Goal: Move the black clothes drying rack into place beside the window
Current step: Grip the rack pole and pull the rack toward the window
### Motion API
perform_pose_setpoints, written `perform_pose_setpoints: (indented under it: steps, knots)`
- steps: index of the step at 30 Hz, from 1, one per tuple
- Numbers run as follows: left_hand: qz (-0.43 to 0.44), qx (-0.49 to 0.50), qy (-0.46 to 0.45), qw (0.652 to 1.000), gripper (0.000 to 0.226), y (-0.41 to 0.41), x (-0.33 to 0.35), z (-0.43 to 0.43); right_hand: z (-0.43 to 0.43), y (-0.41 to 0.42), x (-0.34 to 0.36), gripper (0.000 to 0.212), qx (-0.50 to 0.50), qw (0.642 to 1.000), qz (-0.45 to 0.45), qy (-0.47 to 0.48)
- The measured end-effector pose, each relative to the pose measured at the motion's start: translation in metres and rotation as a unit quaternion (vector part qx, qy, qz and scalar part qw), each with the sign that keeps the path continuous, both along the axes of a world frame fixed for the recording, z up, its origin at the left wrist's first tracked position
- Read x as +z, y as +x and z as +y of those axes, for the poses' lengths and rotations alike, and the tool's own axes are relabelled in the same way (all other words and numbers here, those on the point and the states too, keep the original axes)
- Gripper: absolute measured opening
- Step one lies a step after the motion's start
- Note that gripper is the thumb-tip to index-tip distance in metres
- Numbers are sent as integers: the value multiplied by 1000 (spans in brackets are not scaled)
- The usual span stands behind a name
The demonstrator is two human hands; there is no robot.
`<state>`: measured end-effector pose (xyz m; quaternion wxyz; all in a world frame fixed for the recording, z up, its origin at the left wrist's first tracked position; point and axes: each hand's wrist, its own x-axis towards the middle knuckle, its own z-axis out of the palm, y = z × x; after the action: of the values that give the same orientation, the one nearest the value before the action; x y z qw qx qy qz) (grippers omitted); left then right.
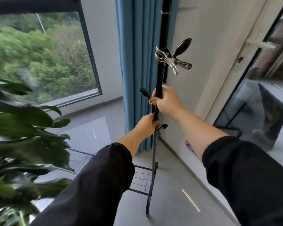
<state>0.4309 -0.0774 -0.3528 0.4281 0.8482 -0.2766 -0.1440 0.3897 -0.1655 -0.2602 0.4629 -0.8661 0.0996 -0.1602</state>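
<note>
Rack [158,82] pole gripped by both hands, left hand [147,124] below right hand [167,101], standing by the curtain [134,62], window [42,54] at ten o'clock; likely nearly placed, final settling left.

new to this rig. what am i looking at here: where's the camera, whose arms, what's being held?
There is no robot here. One wide-angle camera sits on a person's head, looking forward and down, so the two arms in black sleeves are the wearer's own. Both hands grip the upright pole of the black clothes drying rack: the right hand higher, the left hand just below it. A metal clip is clamped on the pole above the hands. The rack's foot rests on the grey floor. Behind the pole hangs a blue curtain, with the window to its left. Blurred plant leaves fill the left edge.
</note>
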Motion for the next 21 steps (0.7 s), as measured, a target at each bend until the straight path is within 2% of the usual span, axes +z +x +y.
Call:
perform_pose_setpoints:
  steps: [9,12,21]
  knots:
    - [-39,45,32,998,10,52,-5,60,59,54,4,17,38,999,4,-3]
    - [-34,68,22,997,12,67,-6,81,80,73,5,26,54,999,5,-2]
    - [-44,120,20,992,15,106,-9,139,138,120,4,33,89,996,0,-18]
